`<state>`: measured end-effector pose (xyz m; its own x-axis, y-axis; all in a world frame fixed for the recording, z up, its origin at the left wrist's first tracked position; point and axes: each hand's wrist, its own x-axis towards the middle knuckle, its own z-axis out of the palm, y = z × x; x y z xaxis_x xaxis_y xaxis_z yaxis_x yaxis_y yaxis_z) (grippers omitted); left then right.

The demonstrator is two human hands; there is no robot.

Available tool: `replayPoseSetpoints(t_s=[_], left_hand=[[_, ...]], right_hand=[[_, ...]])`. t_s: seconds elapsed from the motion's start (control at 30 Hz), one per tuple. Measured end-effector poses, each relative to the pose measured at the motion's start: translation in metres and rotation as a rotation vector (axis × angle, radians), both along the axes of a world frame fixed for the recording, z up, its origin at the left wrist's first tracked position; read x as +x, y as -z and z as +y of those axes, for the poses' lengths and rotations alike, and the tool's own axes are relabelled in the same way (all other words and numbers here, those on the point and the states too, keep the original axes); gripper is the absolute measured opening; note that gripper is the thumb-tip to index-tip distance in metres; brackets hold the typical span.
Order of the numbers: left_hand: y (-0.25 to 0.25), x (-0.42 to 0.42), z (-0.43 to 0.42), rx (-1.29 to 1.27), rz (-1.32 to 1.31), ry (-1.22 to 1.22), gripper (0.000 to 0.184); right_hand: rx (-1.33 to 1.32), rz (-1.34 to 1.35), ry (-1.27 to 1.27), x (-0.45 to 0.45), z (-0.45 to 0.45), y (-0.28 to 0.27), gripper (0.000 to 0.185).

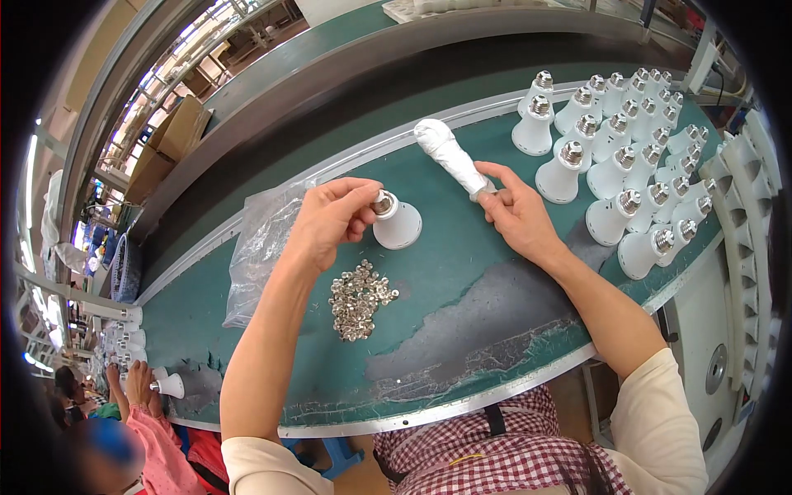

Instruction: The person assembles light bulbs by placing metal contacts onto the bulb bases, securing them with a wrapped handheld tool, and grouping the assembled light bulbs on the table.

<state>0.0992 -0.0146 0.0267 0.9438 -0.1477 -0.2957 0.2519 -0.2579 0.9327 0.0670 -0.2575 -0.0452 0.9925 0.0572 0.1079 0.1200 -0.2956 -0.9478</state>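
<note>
A white light bulb (pixel 398 227) stands on the green worktop with its metal screw base up. My left hand (pixel 334 216) is closed, thumb and forefinger pinching at the tip of that base; whether a small part sits between them is hidden. In my right hand (pixel 520 213) is a hammer-like tool wrapped in white (pixel 448 157), gripped by its narrow end, with its thick rounded end pointing up and left. Below the bulb lies a pile of small shiny metal contacts (pixel 356 301).
Many white bulbs (pixel 610 173) stand base up at the right. A clear plastic bag (pixel 268 247) lies left of my left hand. Behind the worktop's metal rail runs a dark conveyor belt (pixel 363 115). At the lower left, a co-worker's hands (pixel 139 384) are near other bulbs.
</note>
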Motion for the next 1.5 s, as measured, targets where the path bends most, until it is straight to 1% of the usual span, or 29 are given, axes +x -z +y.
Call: replayPoseSetpoints(t_s=[0.03, 0.13, 0.2, 0.33, 0.37, 0.43, 0.47, 0.5, 0.53, 0.57, 0.6, 0.63, 0.67, 0.7, 0.73, 0.77, 0.8, 0.87, 0.93, 1.0, 1.03, 1.1, 1.13, 1.2, 1.33, 1.37, 1.43, 1.47, 1.5], left_hand=[[0.001, 0.001, 0.000, -0.044, 0.040, 0.006, 0.016], [0.000, 0.001, -0.001, -0.066, 0.067, -0.010, 0.014], [0.002, 0.001, 0.000, -0.082, 0.073, -0.015, 0.013], [0.008, 0.006, 0.002, -0.121, 0.075, -0.002, 0.011], [0.008, 0.005, 0.002, -0.127, 0.066, -0.003, 0.011], [0.007, 0.003, 0.001, -0.048, 0.054, 0.009, 0.017], [0.004, -0.002, 0.001, -0.055, 0.045, 0.010, 0.017], [0.001, -0.007, 0.001, -0.103, 0.059, -0.015, 0.022], [0.000, -0.013, 0.002, -0.151, 0.080, -0.039, 0.027], [0.000, -0.018, 0.007, -0.172, 0.026, -0.050, 0.033], [0.003, -0.021, 0.012, -0.172, 0.030, -0.049, 0.033], [0.007, -0.024, 0.017, -0.177, -0.023, -0.085, 0.034], [0.011, -0.028, 0.020, -0.184, -0.079, -0.123, 0.034], [0.014, -0.034, 0.022, -0.206, -0.090, -0.146, 0.029], [0.018, -0.039, 0.025, -0.209, -0.093, -0.151, 0.029], [0.022, -0.044, 0.028, -0.184, -0.120, -0.154, 0.025], [0.025, -0.049, 0.030, -0.159, -0.143, -0.157, 0.023], [0.021, -0.058, 0.031, -0.185, -0.159, -0.191, 0.021], [0.024, -0.068, 0.041, -0.144, -0.213, -0.245, 0.020], [0.028, -0.078, 0.054, -0.193, -0.226, -0.254, 0.019], [0.032, -0.085, 0.059, -0.235, -0.227, -0.265, 0.018], [0.030, -0.100, 0.065, -0.276, -0.219, -0.299, 0.015], [0.030, -0.108, 0.069, -0.315, -0.215, -0.329, 0.015], [0.036, -0.121, 0.078, -0.319, -0.265, -0.384, 0.016], [0.040, -0.142, 0.086, -0.302, -0.353, -0.504, 0.022], [0.041, -0.148, 0.089, -0.301, -0.355, -0.504, 0.022], [0.043, -0.160, 0.096, -0.210, -0.437, -0.477, 0.020], [0.043, -0.166, 0.096, -0.203, -0.439, -0.491, 0.020], [0.043, -0.175, 0.094, -0.085, -0.456, -0.545, 0.020]], right_hand=[[0.001, 0.003, 0.002, 0.000, 0.000, 0.001, 0.038], [-0.004, -0.013, 0.000, 0.000, 0.000, 0.000, 0.038], [0.038, 0.061, 0.004, -0.001, 0.002, -0.004, 0.038], [0.019, 0.050, -0.031, -0.007, 0.005, -0.018, 0.037], [-0.014, 0.012, -0.060, -0.008, 0.005, -0.021, 0.038], [-0.054, -0.036, -0.082, -0.013, 0.004, -0.033, 0.038], [-0.145, -0.076, -0.116, -0.016, 0.003, -0.042, 0.037], [-0.238, -0.118, -0.148, -0.018, 0.002, -0.053, 0.037], [-0.244, -0.123, -0.146, -0.019, 0.001, -0.063, 0.037], [-0.292, -0.163, -0.184, -0.022, 0.002, -0.073, 0.037], [-0.338, -0.200, -0.223, -0.025, 0.004, -0.083, 0.037], [-0.314, -0.277, -0.226, -0.028, 0.007, -0.094, 0.036], [-0.317, -0.278, -0.231, -0.030, 0.011, -0.101, 0.036], [-0.275, -0.369, -0.207, -0.031, 0.015, -0.106, 0.038], [-0.230, -0.459, -0.183, -0.031, 0.018, -0.109, 0.040], [-0.269, -0.590, -0.192, -0.026, 0.021, -0.098, 0.040], [-0.270, -0.588, -0.197, -0.023, 0.020, -0.093, 0.040], [-0.654, -0.473, -0.298, -0.022, 0.017, -0.090, 0.040], [-0.660, -0.438, -0.312, -0.026, 0.019, -0.102, 0.040], [-0.497, -0.323, -0.292, -0.028, 0.019, -0.116, 0.040], [-0.502, -0.321, -0.295, -0.031, 0.020, -0.120, 0.040], [-0.339, -0.303, -0.180, -0.038, 0.021, -0.123, 0.040], [-0.339, -0.304, -0.187, -0.041, 0.022, -0.119, 0.040], [-0.196, -0.175, -0.259, -0.048, 0.024, -0.107, 0.040], [0.231, 0.491, -0.469, -0.057, 0.050, -0.073, 0.041], [0.232, 0.490, -0.469, -0.056, 0.056, -0.065, 0.041], [0.528, 0.764, -0.450, -0.051, 0.065, -0.052, 0.042], [0.527, 0.768, -0.465, -0.048, 0.065, -0.049, 0.042], [0.624, 0.802, -0.363, -0.043, 0.064, -0.045, 0.042]])
